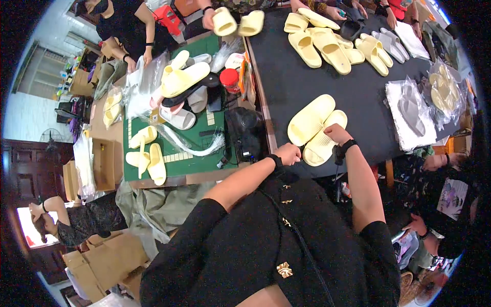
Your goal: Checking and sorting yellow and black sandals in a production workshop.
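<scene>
Two pale yellow slide slippers lie side by side on the black tabletop before me, a left slipper (310, 122) and a right slipper (318, 148), partly overlapping. My right hand (337, 134) is closed over the right slipper, with its fingers curled. What those fingers hold, if anything, is hidden. Just left of the same slipper, at the table's near edge, my left hand (288, 153) is also closed, its fingertips pinched together. A small pale spot shows at them, too small to name. Dark bands circle both wrists.
More yellow slippers (332, 51) lie at the far side of the black table (358, 97). Bagged slippers (410, 110) rest at the right. Left, a green mat (192, 166) carries piled slippers (181, 82) and a red-lidded jar (230, 80). A co-worker's hand (208, 19) holds slippers; other people stand around.
</scene>
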The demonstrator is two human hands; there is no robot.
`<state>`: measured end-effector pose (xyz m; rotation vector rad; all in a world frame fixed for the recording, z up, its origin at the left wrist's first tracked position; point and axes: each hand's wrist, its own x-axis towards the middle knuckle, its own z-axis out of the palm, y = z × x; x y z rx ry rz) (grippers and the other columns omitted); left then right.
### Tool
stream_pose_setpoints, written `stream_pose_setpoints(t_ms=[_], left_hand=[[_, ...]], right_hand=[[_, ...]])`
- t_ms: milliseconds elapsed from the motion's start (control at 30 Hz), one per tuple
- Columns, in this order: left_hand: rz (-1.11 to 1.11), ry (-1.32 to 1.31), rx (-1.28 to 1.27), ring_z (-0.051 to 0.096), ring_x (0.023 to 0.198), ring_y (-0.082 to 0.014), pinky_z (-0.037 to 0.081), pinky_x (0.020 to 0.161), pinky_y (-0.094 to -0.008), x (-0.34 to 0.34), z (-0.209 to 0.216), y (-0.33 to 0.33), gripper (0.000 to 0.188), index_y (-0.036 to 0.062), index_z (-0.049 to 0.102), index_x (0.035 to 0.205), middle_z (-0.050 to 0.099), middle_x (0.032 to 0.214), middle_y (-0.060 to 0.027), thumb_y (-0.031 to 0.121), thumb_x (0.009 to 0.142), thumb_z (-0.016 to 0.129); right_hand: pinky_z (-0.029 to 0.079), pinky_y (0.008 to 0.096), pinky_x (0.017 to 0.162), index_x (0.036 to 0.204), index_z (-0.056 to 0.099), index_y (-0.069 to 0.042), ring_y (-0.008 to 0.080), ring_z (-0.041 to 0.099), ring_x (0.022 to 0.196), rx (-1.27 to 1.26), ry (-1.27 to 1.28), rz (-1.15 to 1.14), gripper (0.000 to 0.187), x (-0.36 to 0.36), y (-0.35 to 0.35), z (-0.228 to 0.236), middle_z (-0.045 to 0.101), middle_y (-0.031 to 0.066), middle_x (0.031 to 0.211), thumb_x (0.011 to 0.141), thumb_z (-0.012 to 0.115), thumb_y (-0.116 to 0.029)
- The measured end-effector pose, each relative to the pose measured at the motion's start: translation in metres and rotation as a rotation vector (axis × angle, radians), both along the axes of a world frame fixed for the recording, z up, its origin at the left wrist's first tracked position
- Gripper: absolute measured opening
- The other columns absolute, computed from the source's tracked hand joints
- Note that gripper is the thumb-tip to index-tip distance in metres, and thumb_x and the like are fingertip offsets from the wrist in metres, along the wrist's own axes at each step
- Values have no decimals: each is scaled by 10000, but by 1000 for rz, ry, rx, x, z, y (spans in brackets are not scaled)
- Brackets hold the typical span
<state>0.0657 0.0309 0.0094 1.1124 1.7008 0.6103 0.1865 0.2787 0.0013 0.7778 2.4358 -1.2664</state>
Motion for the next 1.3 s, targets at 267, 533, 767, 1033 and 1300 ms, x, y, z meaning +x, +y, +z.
stream_pose_setpoints(t_ms=[267,533,767,1033,1300], left_hand=[[97,-244,-64,584,469,-165,447,428,-309,0,-25,5,108,9,637,696,592,539,-90,29,731,537],[-142,-302,35,596,519,-119,481,471,-263,20,-50,5,125,35,604,758,608,613,-33,112,830,537],[-89,-71,99,623,580,-130,500,558,-274,-10,6,6,208,-8,628,854,645,675,-64,178,895,545],[-232,147,240,638,639,-149,502,615,-295,-18,68,6,154,11,631,940,651,710,-67,107,851,551],[-87,-335,45,640,661,-143,512,606,-263,-21,48,-18,174,-45,585,998,658,772,-83,89,890,566]], right_hand=[[474,324,622,844,682,10,113,581,671,131,43,-60,189,-13,-11,5,663,55,706,795,614,-159],[507,339,683,889,706,-57,183,649,697,67,98,-155,222,22,-14,-27,695,97,780,759,645,-225],[464,375,832,997,646,-57,305,600,938,487,521,-243,234,-2,-75,34,633,144,1018,829,487,-89],[489,425,744,1067,586,-72,348,623,855,162,445,-45,227,29,-145,45,653,151,923,888,522,-195],[472,423,715,984,581,-52,352,612,815,145,430,-92,216,49,-175,52,632,157,877,907,518,-244]])
